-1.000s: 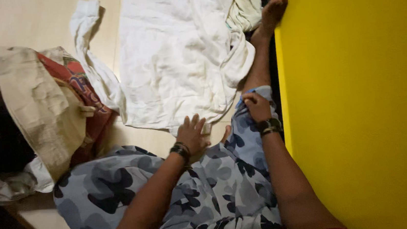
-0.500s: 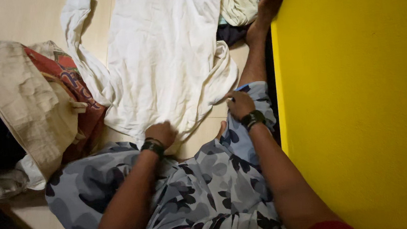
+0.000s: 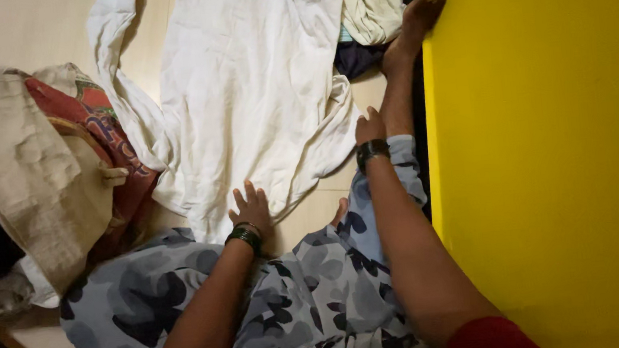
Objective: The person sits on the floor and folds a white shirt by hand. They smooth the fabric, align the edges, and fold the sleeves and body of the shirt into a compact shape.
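A crumpled white garment [image 3: 242,90] lies spread on the pale floor in front of me. My left hand [image 3: 250,207] rests flat on its near hem, fingers apart, a dark bangle on the wrist. My right hand [image 3: 370,128] reaches forward beside my bare shin and touches the garment's right sleeve edge; a dark bangle sits on that wrist too, and whether the fingers pinch cloth is hidden. My legs in blue-grey patterned trousers [image 3: 312,286] stretch out below, and my foot [image 3: 419,15] touches the yellow wall.
A yellow wall [image 3: 546,153] fills the right side. A heap of beige and red patterned cloths [image 3: 48,167] lies at the left. A pale green garment [image 3: 369,1] and a dark one [image 3: 355,58] lie at the top near my foot.
My left hand has opened flat on the white hem. My right hand has left the trouser leg and moved forward to the garment's right edge. The garment lies slightly smoother.
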